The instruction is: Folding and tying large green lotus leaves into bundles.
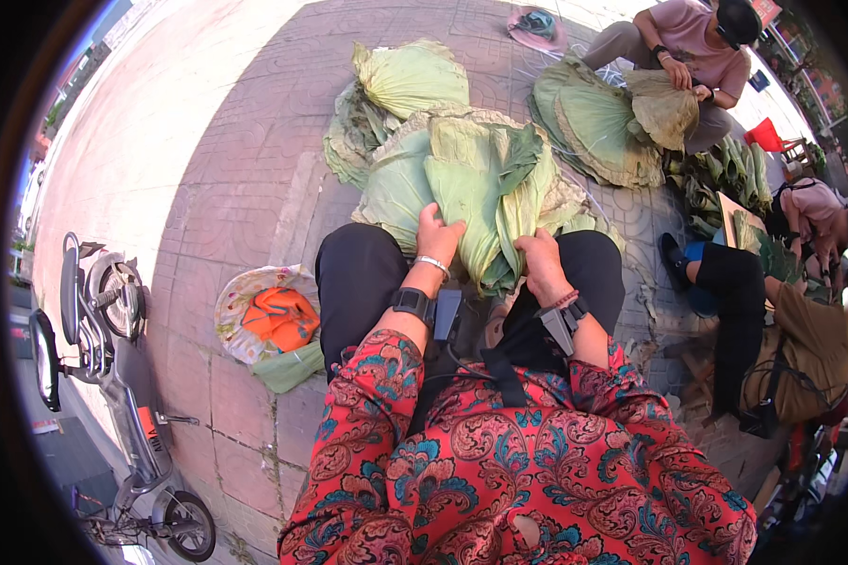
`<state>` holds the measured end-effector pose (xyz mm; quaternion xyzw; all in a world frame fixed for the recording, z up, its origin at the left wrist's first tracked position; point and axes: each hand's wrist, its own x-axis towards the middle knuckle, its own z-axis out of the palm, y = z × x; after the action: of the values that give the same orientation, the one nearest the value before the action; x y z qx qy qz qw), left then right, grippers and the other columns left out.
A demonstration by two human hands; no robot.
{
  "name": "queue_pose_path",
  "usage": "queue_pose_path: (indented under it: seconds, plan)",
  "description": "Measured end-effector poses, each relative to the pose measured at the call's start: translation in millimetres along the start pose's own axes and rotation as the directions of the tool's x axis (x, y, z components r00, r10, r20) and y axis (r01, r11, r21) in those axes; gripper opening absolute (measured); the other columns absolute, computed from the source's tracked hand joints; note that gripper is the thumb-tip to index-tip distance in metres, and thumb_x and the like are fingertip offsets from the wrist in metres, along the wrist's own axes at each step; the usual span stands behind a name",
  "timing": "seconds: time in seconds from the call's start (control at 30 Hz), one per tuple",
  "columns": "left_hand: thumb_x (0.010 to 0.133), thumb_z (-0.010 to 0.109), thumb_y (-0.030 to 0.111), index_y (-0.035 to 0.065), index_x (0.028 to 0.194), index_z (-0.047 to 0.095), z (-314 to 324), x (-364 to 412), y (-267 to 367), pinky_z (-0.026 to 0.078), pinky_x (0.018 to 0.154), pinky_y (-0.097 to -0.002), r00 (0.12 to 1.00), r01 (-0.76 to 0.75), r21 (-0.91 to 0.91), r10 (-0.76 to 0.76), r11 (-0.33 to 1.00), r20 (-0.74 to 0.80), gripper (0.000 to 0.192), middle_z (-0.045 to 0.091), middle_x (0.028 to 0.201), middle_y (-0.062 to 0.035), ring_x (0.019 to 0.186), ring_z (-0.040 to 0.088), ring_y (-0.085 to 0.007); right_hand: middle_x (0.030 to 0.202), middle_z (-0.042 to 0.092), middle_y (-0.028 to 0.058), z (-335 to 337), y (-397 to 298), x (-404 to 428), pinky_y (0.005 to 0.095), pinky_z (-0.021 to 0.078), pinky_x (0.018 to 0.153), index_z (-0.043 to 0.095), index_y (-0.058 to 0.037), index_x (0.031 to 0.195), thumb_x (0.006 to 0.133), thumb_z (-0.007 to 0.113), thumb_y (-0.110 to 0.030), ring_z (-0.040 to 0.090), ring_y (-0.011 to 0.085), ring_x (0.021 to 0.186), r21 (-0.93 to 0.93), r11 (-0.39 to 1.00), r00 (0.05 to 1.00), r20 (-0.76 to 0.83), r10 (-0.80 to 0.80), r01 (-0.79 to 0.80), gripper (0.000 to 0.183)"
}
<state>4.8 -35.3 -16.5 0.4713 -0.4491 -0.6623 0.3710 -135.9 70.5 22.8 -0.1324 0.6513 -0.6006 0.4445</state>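
A folded, pale green dried lotus leaf (464, 185) is held at lap height between both hands. My left hand (438, 236) pinches its left side, thumb on top and index finger extended. Its lower right edge is in the grip of my right hand (541, 263); some of those fingers are hidden beneath the leaf. Under and beyond it, a stack of large leaves (396, 180) with brown, brittle rims spreads in front of my knees. Another leaf bundle (417, 78), yellowish green, lies farther out on the paving.
A floral hat (230, 300) with orange cloth (280, 318) in it sits left of my knee. An electric scooter (113, 374) stands far left. Ahead right, a seated person (721, 78) handles leaves beside another pile (593, 127). More people (798, 360) work close on my right.
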Motion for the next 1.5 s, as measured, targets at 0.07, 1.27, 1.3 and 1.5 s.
queue_pose_path:
  seconds: [0.07,1.27,1.3,1.5]
  plan:
    - [0.075,0.062,-0.006,-0.0044,0.131,0.029,-2.2,5.2,-7.2,0.048,0.077,-0.0283,0.999,-0.018,0.082,0.021,0.996,-0.031,0.065,0.060,0.102,-0.0132,0.087,0.060,-0.0188,0.091,0.059,0.0111,0.7,-0.2,-1.9,0.0301,0.0473,0.068,0.051,0.0060,0.102,0.073,0.052,0.003,0.057,0.0195,0.078,-0.001,1.000,1.000,0.008,-0.014,0.014,0.030]
    - [0.065,0.066,0.009,0.0037,0.125,0.040,9.9,-36.7,26.5,0.035,0.097,-0.0420,0.909,-0.364,0.754,0.386,0.546,0.159,0.065,0.046,0.117,-0.0190,0.113,0.040,-0.0377,0.099,0.061,0.0230,-9.0,0.5,23.2,0.0368,0.0467,0.080,0.043,0.0045,0.120,0.072,0.064,-0.020,0.061,0.0330,0.091,-0.404,0.900,0.899,-0.313,-0.307,0.167,0.058]
    - [0.065,0.066,0.009,0.0037,0.125,0.040,8.3,-37.1,26.5,0.035,0.097,-0.0420,0.909,-0.361,0.757,0.387,0.545,0.155,0.065,0.046,0.117,-0.0190,0.113,0.040,-0.0377,0.099,0.061,0.0230,-4.7,-4.7,17.2,0.0368,0.0467,0.080,0.043,0.0045,0.120,0.072,0.064,-0.020,0.061,0.0330,0.091,-0.403,0.900,0.901,-0.309,-0.305,0.167,0.058]
    - [0.066,0.059,0.002,-0.0004,0.125,0.037,3.5,-33.4,22.8,0.034,0.097,-0.0441,0.914,-0.355,0.657,0.396,0.665,0.093,0.063,0.045,0.116,-0.0229,0.111,0.041,-0.0411,0.127,0.041,0.0258,21.5,-16.4,-5.9,0.0395,0.0367,0.097,0.030,0.0028,0.131,0.070,0.071,-0.029,0.042,0.0361,0.118,-0.692,0.637,0.821,-0.111,-0.560,0.341,0.080]
